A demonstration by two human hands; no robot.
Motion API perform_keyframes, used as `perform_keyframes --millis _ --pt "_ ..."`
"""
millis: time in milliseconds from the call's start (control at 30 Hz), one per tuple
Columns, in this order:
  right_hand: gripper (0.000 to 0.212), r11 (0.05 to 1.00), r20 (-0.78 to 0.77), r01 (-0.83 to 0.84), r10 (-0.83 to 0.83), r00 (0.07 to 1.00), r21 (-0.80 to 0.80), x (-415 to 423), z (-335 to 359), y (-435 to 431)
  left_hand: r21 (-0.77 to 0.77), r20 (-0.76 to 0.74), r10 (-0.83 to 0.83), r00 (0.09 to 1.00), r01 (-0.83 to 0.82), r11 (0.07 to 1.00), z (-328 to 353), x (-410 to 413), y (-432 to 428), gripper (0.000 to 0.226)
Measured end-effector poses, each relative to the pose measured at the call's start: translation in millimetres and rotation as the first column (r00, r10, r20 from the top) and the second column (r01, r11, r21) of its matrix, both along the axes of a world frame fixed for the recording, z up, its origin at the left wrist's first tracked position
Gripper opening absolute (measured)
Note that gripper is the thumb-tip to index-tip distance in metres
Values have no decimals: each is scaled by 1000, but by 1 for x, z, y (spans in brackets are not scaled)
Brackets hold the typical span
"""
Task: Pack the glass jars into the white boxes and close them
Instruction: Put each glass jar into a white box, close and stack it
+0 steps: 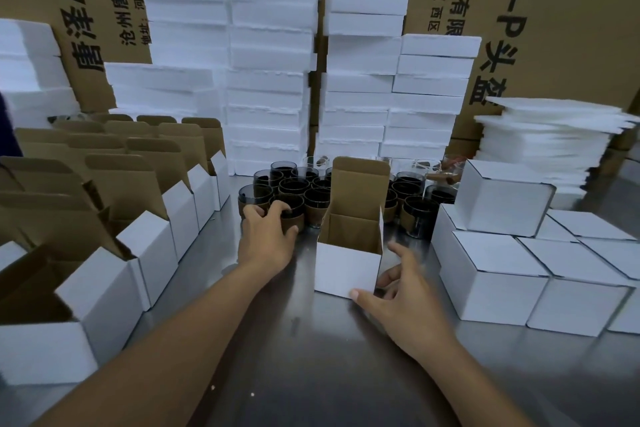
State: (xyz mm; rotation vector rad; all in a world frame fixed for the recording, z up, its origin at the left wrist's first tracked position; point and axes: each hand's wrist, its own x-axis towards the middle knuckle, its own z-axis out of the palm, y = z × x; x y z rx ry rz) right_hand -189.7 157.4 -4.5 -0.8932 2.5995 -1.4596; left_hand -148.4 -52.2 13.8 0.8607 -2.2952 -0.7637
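Nearest the camera, a bare metal table (311, 374) was crossed by two forearms reaching forward. The right hand (405, 302) was held open and loose at the near right corner of an open white box (346, 267). Its thumb tip was laid against the box's lower front edge and its fingers were spread beside the right wall; the blur meant it could not be told whether those fingers touched. The box was stood upright in the middle of the table, its brown lid flap raised at the back and its brown inside shown.

Just left of the box and a little farther off, the left hand (266, 236) was curled over the rim of a glass jar (292, 215) wrapped in a brown sleeve, which was gripped from above. That jar was set at the front edge of a crowd of dark glass jars (301, 184) packed together behind the box.

Rows of opened boxes (152, 250) with lids up were lined along the left side, and closed white boxes (491, 291) were stacked on the right. Farther back, tall piles of white foam blocks (270, 80) and a heap of thin foam sheets (547, 135) were seen. Printed cardboard cartons (571, 28) were ranged behind everything.
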Motion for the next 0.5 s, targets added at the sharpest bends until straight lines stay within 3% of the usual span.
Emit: perform_keyframes --millis 133,300,400,500 --pt "86 1000 3 16 -16 1000 -14 -1 1 0 -34 -58 -30 998 28 999 3 12 2 10" --pt "85 1000 -7 27 -27 1000 -5 3 4 2 30 -79 -188 979 191 981 5 33 4 11" --pt "88 999 -2 40 -40 999 -19 8 5 3 59 -203 -181 962 197 979 4 48 12 11" --pt "93 998 -9 58 -58 998 -32 15 6 3 53 -429 -171 887 213 976 19 62 23 17"
